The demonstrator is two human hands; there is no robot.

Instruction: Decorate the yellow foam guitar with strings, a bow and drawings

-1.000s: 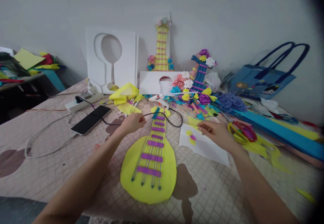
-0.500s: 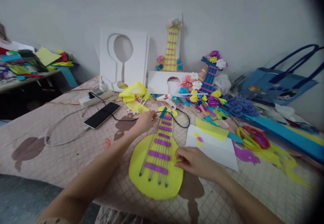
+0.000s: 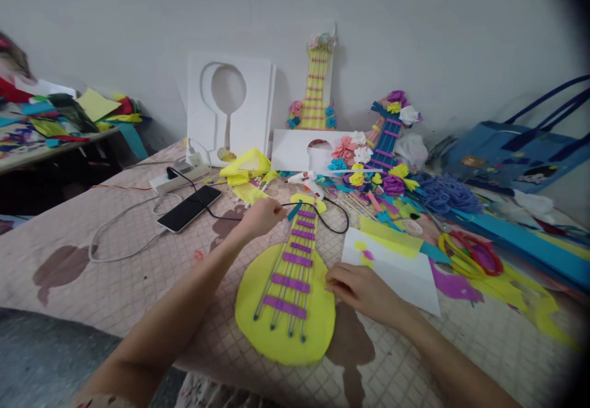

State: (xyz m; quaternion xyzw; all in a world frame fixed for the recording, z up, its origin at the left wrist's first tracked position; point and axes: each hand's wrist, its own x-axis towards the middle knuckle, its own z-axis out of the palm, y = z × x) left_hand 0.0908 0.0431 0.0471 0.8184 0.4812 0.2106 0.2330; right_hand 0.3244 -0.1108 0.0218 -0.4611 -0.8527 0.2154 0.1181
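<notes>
Fingers of our left hand (image 3: 265,216) curl together into a pinch at the neck end of a yellow lute-shaped cut-out (image 3: 282,293), just beside one short blue strip (image 3: 294,211); whether they grip it, or the black cable (image 3: 348,219) passing there, we cannot tell. Our right hand (image 3: 362,288) is half curled at the right edge of the lute's body; whether its tips meet or hold anything we cannot tell.

The lute lies flat on the counter (image 3: 124,297), before us and between our forearms. On it we count four dark dots (image 3: 290,335) at the ends of its strings and at least seven purple bars (image 3: 284,307).

Just past the neck lies one glue gun (image 3: 310,182). To our left we see one phone (image 3: 188,209) and one power strip (image 3: 177,179); to our right, one white sheet (image 3: 410,276). Two decorated lutes, one yellow (image 3: 316,82) and one blue (image 3: 386,142), stand at the back, left of one blue tote bag (image 3: 520,156).
</notes>
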